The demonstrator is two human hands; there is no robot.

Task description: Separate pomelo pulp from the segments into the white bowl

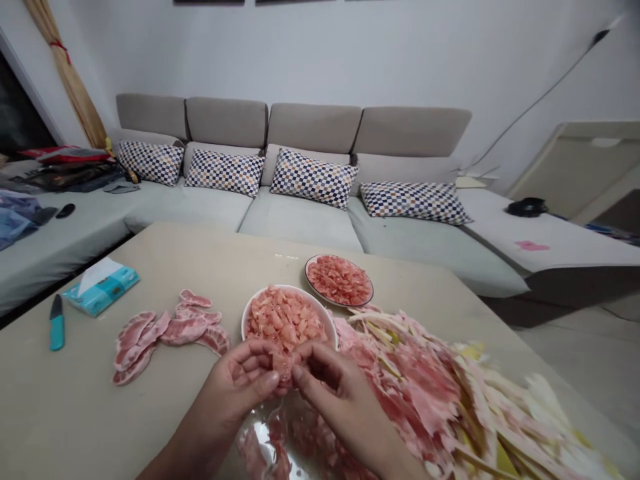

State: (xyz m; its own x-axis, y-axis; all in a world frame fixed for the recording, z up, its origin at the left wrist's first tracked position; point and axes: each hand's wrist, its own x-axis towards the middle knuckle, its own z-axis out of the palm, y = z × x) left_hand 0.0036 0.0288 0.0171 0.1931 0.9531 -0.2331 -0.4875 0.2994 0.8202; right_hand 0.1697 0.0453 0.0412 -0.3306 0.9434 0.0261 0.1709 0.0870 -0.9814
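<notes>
Between the pale sofa (315, 127) and the person sits a low cream desk (65, 413), fruit laid out over its near half. Largest item on it: a heap of peel and pink membrane (415, 393), just beside the right hand and spreading well off to the right. Next, a white-rimmed bowl (334, 337) heaped with pink pulp, straight ahead of the person's hands; beyond it, slightly right, a dark-edged plate (309, 279) bearing more pulp. Left of the bowl, a loose cluster of segments (185, 330), nearer the left hand than the right. Main relation: the small fruit piece (281, 367) is held at the bowl's near side, almost in line with its middle. Neither hand is clearly nearer the bowl; height of the piece relative to the rim cannot be judged from this view. Long axis of the piece: uncertain, perhaps upright, as fingers cover its ends. Pose: forearms enter from lower left and lower right, converging. Left hand (237, 383) is half curled, thumb below, fingertips above, pinching the piece's left side; right hand (335, 383) bends inward, thumb and forefinger pinched on its right edge. Hands are together, joined only through the piece.
</notes>
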